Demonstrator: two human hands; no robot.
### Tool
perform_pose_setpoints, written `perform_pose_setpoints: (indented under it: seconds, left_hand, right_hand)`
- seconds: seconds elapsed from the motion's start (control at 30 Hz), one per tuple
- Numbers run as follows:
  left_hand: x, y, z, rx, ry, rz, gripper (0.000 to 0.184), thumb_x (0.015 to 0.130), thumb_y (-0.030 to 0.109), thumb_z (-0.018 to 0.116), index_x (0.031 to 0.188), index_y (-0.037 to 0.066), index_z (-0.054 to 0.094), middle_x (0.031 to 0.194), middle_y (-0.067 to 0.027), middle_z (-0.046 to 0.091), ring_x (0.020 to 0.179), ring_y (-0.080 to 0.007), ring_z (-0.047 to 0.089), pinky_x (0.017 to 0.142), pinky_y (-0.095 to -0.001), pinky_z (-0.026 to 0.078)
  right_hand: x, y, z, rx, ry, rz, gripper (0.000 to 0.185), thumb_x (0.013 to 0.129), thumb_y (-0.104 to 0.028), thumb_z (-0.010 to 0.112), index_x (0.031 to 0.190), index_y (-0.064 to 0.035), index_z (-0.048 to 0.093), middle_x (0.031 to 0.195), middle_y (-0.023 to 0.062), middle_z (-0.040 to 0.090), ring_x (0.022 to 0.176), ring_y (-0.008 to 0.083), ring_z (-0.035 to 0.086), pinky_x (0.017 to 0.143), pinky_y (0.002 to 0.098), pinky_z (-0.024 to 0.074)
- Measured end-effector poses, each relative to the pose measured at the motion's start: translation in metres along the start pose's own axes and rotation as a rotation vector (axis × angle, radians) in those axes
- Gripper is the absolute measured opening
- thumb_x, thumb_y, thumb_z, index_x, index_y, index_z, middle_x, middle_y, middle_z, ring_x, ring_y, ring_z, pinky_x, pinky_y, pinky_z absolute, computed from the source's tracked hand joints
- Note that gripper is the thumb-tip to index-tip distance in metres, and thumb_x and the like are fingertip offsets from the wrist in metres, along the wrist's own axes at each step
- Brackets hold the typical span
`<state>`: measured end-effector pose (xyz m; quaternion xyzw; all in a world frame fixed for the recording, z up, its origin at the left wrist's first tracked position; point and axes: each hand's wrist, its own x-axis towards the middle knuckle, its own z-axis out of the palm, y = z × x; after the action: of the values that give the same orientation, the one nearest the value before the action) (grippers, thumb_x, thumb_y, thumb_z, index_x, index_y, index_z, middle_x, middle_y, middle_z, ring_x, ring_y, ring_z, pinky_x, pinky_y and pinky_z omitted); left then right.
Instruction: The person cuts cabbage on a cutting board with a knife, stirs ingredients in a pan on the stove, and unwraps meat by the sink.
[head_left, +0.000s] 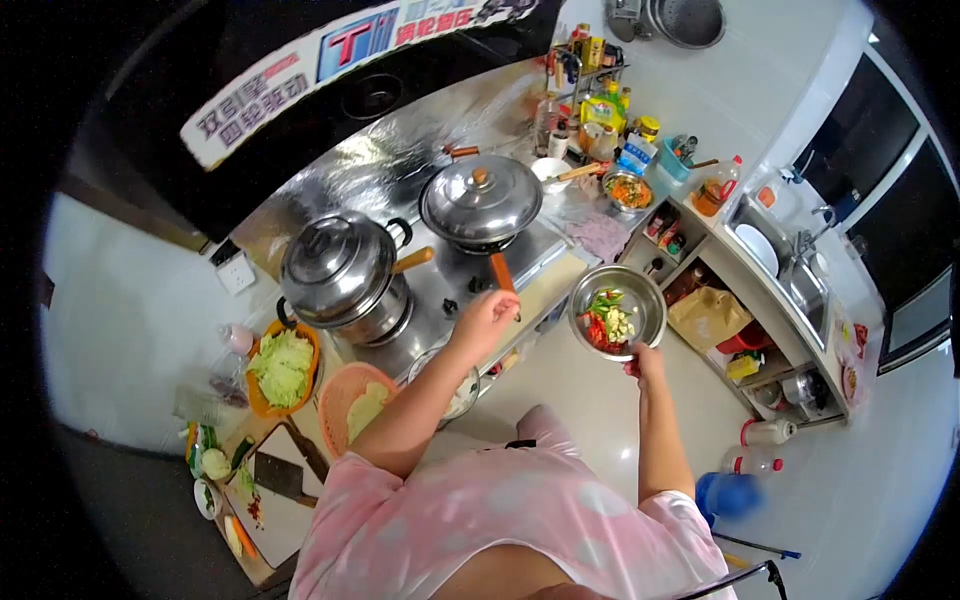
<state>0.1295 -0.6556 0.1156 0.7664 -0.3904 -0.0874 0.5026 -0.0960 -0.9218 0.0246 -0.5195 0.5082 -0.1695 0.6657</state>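
Observation:
My right hand (643,362) grips the near rim of a stainless steel bowl (655,310), which is held up over the floor. Inside lie chopped red peppers (605,327), green pepper pieces (603,298) and pale chopped bits that look like garlic. My left hand (487,318) is curled closed at the end of the orange-brown wok handle (502,270), partly covering it. The wok, on the right burner, is under a domed steel lid (482,195) with a wooden knob, so its contents are hidden.
A lidded steel pot (345,275) stands on the left burner. Left lie shredded cabbage (282,368) in an orange bowl, a pink basket (345,390) and a cleaver (282,476) on a cutting board (285,525). Bottles and a bowl of chopped food (628,190) stand behind; a sink (800,290) is right.

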Motion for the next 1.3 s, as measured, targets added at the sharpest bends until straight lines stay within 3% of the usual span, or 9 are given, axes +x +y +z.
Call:
perform_pose_setpoints:
  seconds: [0.23,0.37,0.43,0.53,0.77,0.93,1.13,1.2,1.3]
  left_hand:
    - [0.2,-0.043,0.016,0.449,0.338,0.135,0.025,0.082,0.009,0.063,0.106,0.002,0.063,0.1,-0.0195,0.063,0.094,-0.0365,0.06,0.083,-0.0446,0.048]
    - [0.289,-0.111,0.004,0.72,0.492,-0.136,0.035,0.081,0.017,0.066,0.116,0.009,0.063,0.099,-0.02,0.061,0.094,-0.036,0.06,0.082,-0.0442,0.049]
    - [0.305,-0.123,0.004,0.754,0.428,-0.282,0.036,0.08,0.019,0.068,0.116,0.012,0.063,0.098,-0.0193,0.061,0.094,-0.0349,0.06,0.08,-0.0435,0.05]
    - [0.323,-0.149,0.004,0.753,0.384,-0.419,0.035,0.079,0.022,0.07,0.112,0.012,0.064,0.101,-0.0178,0.061,0.092,-0.0338,0.061,0.079,-0.0424,0.05]
    - [0.33,-0.144,-0.003,0.729,0.35,-0.473,0.03,0.076,0.02,0.071,0.102,0.009,0.064,0.098,-0.0163,0.063,0.09,-0.0348,0.062,0.076,-0.0418,0.051]
    - [0.306,-0.065,0.007,0.739,0.479,-0.441,0.034,0.071,0.02,0.071,0.102,0.007,0.065,0.097,-0.0164,0.063,0.09,-0.0341,0.061,0.08,-0.0419,0.05]
    - [0.223,0.031,0.021,0.673,0.511,-0.46,0.037,0.071,0.021,0.074,0.103,0.006,0.066,0.1,-0.0165,0.063,0.093,-0.0345,0.06,0.084,-0.0414,0.049]
    - [0.193,0.044,0.031,0.666,0.531,-0.497,0.037,0.07,0.021,0.075,0.104,0.007,0.066,0.101,-0.0169,0.062,0.094,-0.0354,0.06,0.084,-0.0417,0.049]
    - [0.157,0.068,0.053,0.663,0.626,-0.554,0.034,0.07,0.018,0.074,0.102,0.007,0.067,0.097,-0.0169,0.061,0.091,-0.0369,0.06,0.081,-0.0425,0.05]
  right_hand:
    - [0.112,-0.042,-0.014,0.183,-0.164,0.117,0.013,0.081,-0.02,0.054,0.077,-0.0084,0.052,0.071,0.0113,0.062,0.054,0.0227,0.061,0.046,0.0296,0.0516]
    - [0.171,-0.091,-0.01,0.153,-0.291,0.154,0.02,0.084,-0.016,0.05,0.098,-0.0022,0.055,0.079,0.013,0.065,0.058,0.0213,0.064,0.046,0.0312,0.0561]
    - [0.202,-0.123,-0.01,0.133,-0.397,0.168,0.031,0.085,-0.013,0.049,0.11,0.004,0.053,0.087,0.0152,0.066,0.06,0.0224,0.066,0.047,0.0314,0.0588]
    - [0.234,-0.167,-0.004,0.094,-0.483,0.1,0.037,0.084,-0.014,0.05,0.117,0.0026,0.049,0.092,0.0157,0.065,0.063,0.0236,0.066,0.047,0.0321,0.0586]
    - [0.291,-0.211,0.033,0.105,-0.598,0.106,0.037,0.08,-0.011,0.053,0.115,0.0025,0.051,0.098,0.0139,0.064,0.073,0.024,0.064,0.05,0.0338,0.0585]
    - [0.289,-0.241,0.053,0.166,-0.56,-0.022,0.03,0.081,-0.009,0.049,0.109,0.0016,0.053,0.096,0.0115,0.062,0.076,0.0225,0.062,0.054,0.0331,0.0581]
    - [0.278,-0.299,0.087,0.111,-0.617,-0.15,0.046,0.082,-0.008,0.053,0.126,-0.004,0.037,0.104,0.016,0.058,0.071,0.0261,0.064,0.045,0.0317,0.057]
    - [0.285,-0.311,0.117,0.001,-0.671,-0.197,0.059,0.081,-0.007,0.051,0.134,-0.0086,0.024,0.115,0.0227,0.052,0.066,0.0302,0.064,0.046,0.0335,0.0585]
    - [0.295,-0.307,0.183,-0.106,-0.721,-0.416,0.065,0.08,-0.003,0.053,0.137,-0.0063,0.02,0.12,0.0255,0.048,0.077,0.0336,0.064,0.05,0.0357,0.0585]
